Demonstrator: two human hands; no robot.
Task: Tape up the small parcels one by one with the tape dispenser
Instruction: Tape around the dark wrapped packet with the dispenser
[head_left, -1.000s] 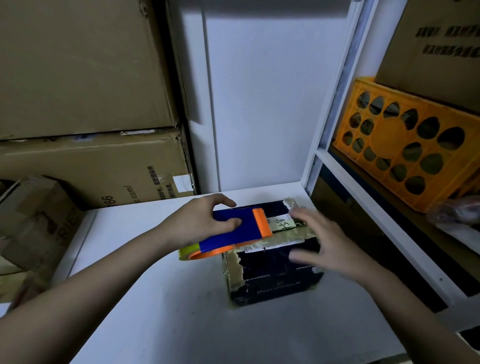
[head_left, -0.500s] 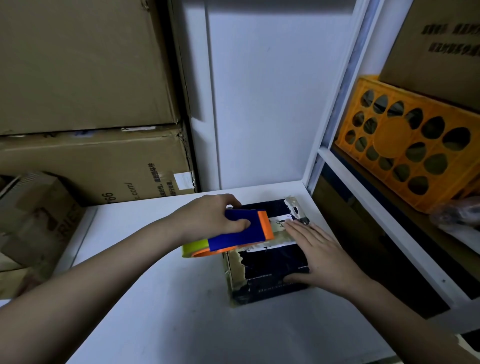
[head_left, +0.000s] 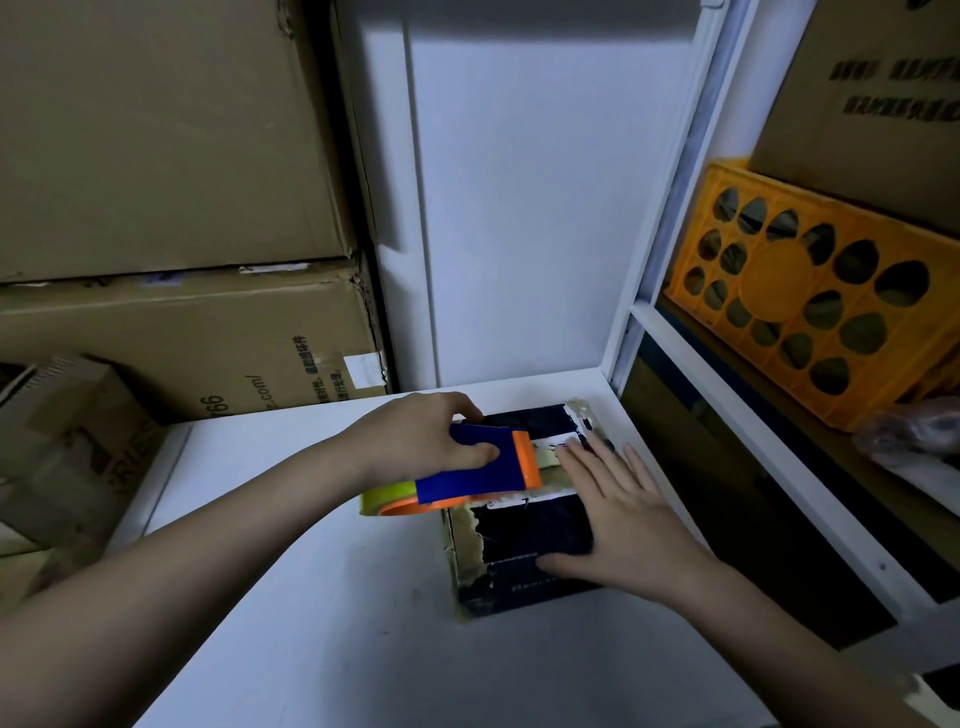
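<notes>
A small dark parcel (head_left: 530, 540) with torn, taped edges lies on the white table (head_left: 322, 613), close to its right side. My left hand (head_left: 415, 441) grips a blue and orange tape dispenser (head_left: 483, 462) holding a yellow-green tape roll. The dispenser's orange front edge rests on the parcel's top at its left half. My right hand (head_left: 618, 514) lies flat on the parcel's top right, fingers straight and spread, fingertips close to the dispenser's edge. A white label on the parcel shows between the dispenser and my right fingers.
Large cardboard boxes (head_left: 171, 332) are stacked at the back left, with a smaller box (head_left: 78, 447) at the far left. A white wall panel stands behind the table. To the right, a white shelf frame (head_left: 727, 395) holds an orange perforated crate (head_left: 810, 306) and another cardboard box above it.
My right hand came down from hovering and settled flat on the parcel's top. The dispenser in my left hand stayed at about the same place on the parcel.
</notes>
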